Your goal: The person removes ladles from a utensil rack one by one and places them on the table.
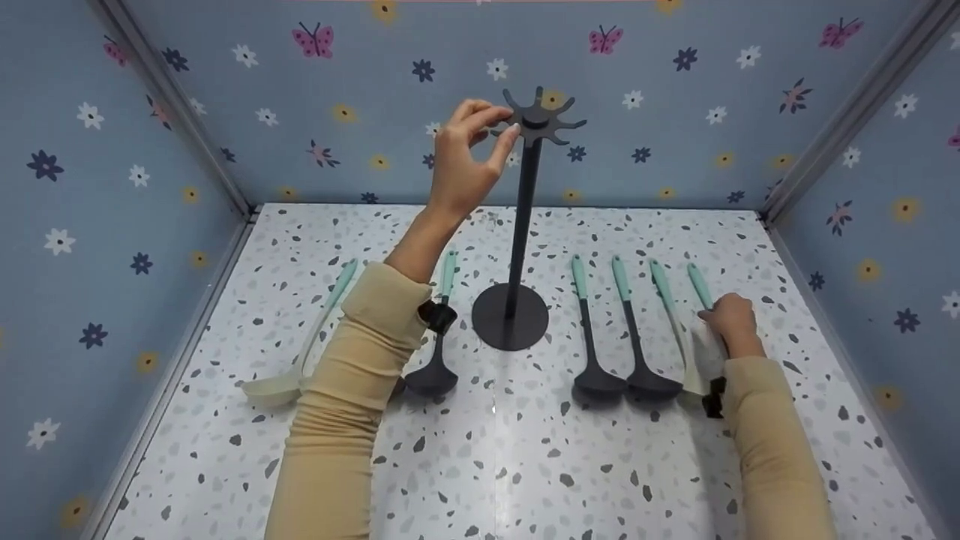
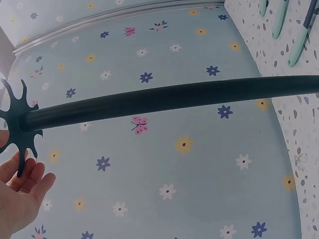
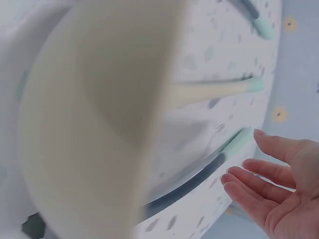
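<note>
My left hand (image 1: 469, 161) pinches one prong of the black utensil stand's star-shaped top (image 1: 535, 124). The stand's post (image 2: 149, 103) rises from a round base (image 1: 499, 326) on the table. At the far right, my right hand (image 1: 729, 321) is over the mint-handled utensil (image 1: 699, 285), whose lower end is hidden by the arm. Seen from the right wrist, the fingers (image 3: 249, 194) are spread beside its mint handle (image 3: 237, 143), not wrapped round it. A cream ladle (image 1: 670, 300) lies just left of that hand; a cream bowl (image 3: 94, 114) fills much of the right wrist view, blurred.
Two black ladles with mint handles (image 1: 587, 322) (image 1: 634, 322) lie right of the stand. Left of it are another black ladle (image 1: 433, 375) and a cream ladle (image 1: 274, 386). Patterned walls (image 1: 420, 37) enclose the speckled table (image 1: 525, 450) at the back and sides.
</note>
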Demonstrator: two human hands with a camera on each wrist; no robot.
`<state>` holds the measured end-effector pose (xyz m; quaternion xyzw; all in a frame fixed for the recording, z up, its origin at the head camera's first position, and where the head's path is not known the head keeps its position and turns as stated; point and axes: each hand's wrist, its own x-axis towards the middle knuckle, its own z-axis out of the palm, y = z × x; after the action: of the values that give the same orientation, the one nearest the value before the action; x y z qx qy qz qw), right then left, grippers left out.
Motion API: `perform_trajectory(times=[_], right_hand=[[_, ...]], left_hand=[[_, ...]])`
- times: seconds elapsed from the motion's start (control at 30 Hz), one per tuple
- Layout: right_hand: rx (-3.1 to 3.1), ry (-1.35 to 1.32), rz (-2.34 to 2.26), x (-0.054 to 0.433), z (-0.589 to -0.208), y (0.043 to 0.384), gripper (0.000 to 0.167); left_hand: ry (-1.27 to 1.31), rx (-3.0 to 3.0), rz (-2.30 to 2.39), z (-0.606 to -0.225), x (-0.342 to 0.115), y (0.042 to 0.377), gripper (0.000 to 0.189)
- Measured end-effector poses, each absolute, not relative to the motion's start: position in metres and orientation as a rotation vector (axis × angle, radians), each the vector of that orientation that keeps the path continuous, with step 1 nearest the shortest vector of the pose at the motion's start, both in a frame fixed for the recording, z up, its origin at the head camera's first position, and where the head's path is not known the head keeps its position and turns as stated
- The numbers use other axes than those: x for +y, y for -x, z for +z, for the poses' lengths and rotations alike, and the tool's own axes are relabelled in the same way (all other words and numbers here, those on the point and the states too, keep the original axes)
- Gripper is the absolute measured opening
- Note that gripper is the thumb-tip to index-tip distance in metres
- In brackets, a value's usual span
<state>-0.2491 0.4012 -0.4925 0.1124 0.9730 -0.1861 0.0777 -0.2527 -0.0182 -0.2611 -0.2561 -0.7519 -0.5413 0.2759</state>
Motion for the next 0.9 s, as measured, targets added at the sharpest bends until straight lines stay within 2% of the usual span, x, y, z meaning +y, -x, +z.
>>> perform_trajectory(times=[0.17,0.47,0.9], right_hand=[[2.905,-0.303,-0.637,0.387,-0.482,0.255,0.047],[2.932,-0.108,-0.802,0.355,-0.451,0.262,0.049],[3.081,0.179,-0.926,0.313,-0.424,0.237,0.055]], left_hand=[[0.700,-2.029,-1.393,-0.276,-0.019,0.271,0.024],[0.751,-2.085,-1.289,-0.278,-0.022,0.274,0.044],[0.618,-2.263,-0.978,-0.307,-0.044,0.252,0.056]])
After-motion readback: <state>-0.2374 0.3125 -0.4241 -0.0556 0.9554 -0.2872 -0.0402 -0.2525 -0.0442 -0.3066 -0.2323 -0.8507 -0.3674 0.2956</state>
